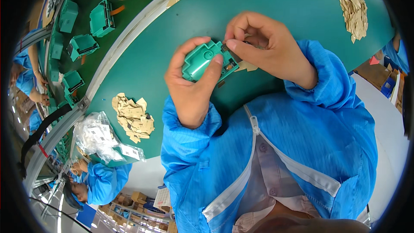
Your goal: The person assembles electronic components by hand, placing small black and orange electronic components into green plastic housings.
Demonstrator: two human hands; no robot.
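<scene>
A green plastic housing (199,62) with a stepped outline and a round boss inside is tilted above the table. My left hand (192,84) grips it, fingers round the far left side and thumb pressed on the near right edge. At the housing's right end, small dark parts show in a slot. There my right hand (267,45) has thumb and index finger pinched together, touching or almost touching that end. Whatever lies between those fingertips is too small to make out. A beige paper-like piece (246,66) shows below the right hand.
On the green table (172,21) lie piles of beige pieces, one at left (133,118), one at far right (353,11). A clear plastic bag (97,136) sits near the left edge. Past a metal rail (142,17), more green housings (102,18) stand on a line. Co-workers are at left.
</scene>
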